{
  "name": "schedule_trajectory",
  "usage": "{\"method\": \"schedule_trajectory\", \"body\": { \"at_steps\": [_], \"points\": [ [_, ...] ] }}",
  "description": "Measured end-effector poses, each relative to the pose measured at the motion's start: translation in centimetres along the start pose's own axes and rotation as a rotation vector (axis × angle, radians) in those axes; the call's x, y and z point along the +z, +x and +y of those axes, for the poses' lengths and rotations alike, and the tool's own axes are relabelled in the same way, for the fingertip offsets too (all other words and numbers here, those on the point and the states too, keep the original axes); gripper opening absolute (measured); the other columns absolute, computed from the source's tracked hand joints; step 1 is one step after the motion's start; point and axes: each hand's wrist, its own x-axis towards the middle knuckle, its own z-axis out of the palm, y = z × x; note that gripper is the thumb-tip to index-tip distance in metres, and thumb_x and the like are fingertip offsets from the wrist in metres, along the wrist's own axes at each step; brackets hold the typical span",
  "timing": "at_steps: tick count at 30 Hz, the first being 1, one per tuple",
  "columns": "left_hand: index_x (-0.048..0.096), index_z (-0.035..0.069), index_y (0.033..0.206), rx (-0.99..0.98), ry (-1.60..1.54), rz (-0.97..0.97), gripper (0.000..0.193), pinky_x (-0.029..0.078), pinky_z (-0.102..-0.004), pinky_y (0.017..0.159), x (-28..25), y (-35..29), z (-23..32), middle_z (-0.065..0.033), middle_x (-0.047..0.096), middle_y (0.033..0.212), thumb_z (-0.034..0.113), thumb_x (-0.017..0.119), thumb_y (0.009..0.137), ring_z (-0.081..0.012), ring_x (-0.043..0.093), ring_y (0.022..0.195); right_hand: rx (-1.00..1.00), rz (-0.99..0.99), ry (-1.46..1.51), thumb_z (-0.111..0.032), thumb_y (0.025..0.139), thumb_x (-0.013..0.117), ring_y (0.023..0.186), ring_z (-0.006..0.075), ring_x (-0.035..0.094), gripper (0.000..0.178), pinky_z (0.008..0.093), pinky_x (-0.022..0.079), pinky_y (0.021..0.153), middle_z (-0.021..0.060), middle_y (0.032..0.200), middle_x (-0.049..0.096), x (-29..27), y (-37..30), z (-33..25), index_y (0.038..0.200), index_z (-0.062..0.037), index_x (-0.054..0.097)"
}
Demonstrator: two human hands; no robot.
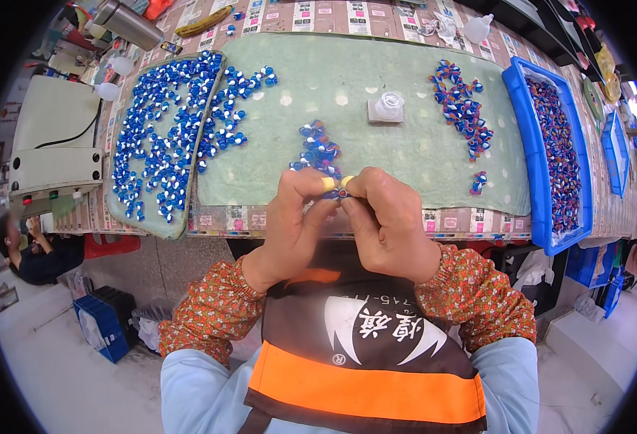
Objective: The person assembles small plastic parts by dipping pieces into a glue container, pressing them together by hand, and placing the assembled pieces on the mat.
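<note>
My left hand [294, 220] and my right hand [389, 220] meet at the near edge of the green mat. Yellow coverings sit on the tips of both index fingers. Pinched between the two hands is a small blue part [342, 193] with some red on it; its exact kind is too small to make out. Just beyond the fingertips lies a narrow pile of similar blue parts [320, 150]. To the right on the mat is a scattered group of blue and red parts [465, 114].
A tray [183, 226] of blue-and-white pieces [166, 130] sits at the left, with more pieces spilling beside it. A small white container [389, 106] stands on the green mat [260, 184]. At the right, a blue bin [579, 236] holds many parts. A grey machine [54, 123] stands far left.
</note>
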Motion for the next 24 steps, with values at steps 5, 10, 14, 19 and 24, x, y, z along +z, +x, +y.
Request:
{"method": "schedule_trajectory", "body": {
  "at_steps": [5,10,14,19,24],
  "points": [
    [0.054,0.003,0.118,0.016,0.08,0.025,0.02,0.053,-0.0322,0.078,0.3,0.0,-0.1,-0.0129,0.063,0.107,0.003,0.064,0.1,-0.0221,0.065,0.088,-0.041,0.028,0.003,0.011,0.086,0.066,0.062,0.0279,0.056,0.017,0.0366,0.044,0.056,0.0148,0.079,0.055,-0.2,-0.2,0.6,0.098,0.002,0.058],
    [0.061,0.002,0.115,0.003,0.283,-0.087,0.022,0.048,-0.0351,0.086,-0.8,1.8,1.6,-0.0139,0.06,0.11,0.006,0.068,0.094,-0.0265,0.059,0.096,0.034,-0.078,-0.033,0.005,0.089,0.069,0.065,0.0242,0.06,0.02,0.0354,0.047,0.058,0.014,0.086,0.061,-2.2,-0.2,0.5,0.108,0.0022,0.062],
    [0.062,0.002,0.113,0.051,0.405,-0.061,0.021,0.044,-0.0363,0.093,-2.6,2.3,1.1,-0.0139,0.059,0.112,0.005,0.068,0.093,-0.0277,0.055,0.104,0.206,-0.022,-0.181,0.0,0.093,0.07,0.069,0.0137,0.059,0.02,0.028,0.048,0.061,0.009,0.087,0.064,-5.9,-1.1,0.3,0.112,0.0013,0.065],
    [0.063,0.003,0.109,-0.059,0.719,-0.015,0.016,0.037,-0.0355,0.103,-4.9,2.1,0.1,-0.0102,0.057,0.111,0.014,0.063,0.098,-0.0258,0.051,0.112,0.486,0.225,-0.471,0.0,0.097,0.064,0.076,0.0053,0.055,0.011,0.0226,0.047,0.069,0.0009,0.086,0.063,-14.1,-4.1,2.7,0.108,0.0005,0.066],
    [0.063,0.003,0.112,-0.082,0.773,-0.009,0.017,0.039,-0.0352,0.099,-5.3,2.0,-0.9,-0.0099,0.057,0.111,0.014,0.063,0.099,-0.0255,0.052,0.109,0.548,0.164,-0.581,0.002,0.095,0.065,0.076,0.0074,0.057,0.014,0.024,0.048,0.069,0.003,0.089,0.065,-15.9,-6.1,3.1,0.109,-0.0004,0.067]
  ]
}}
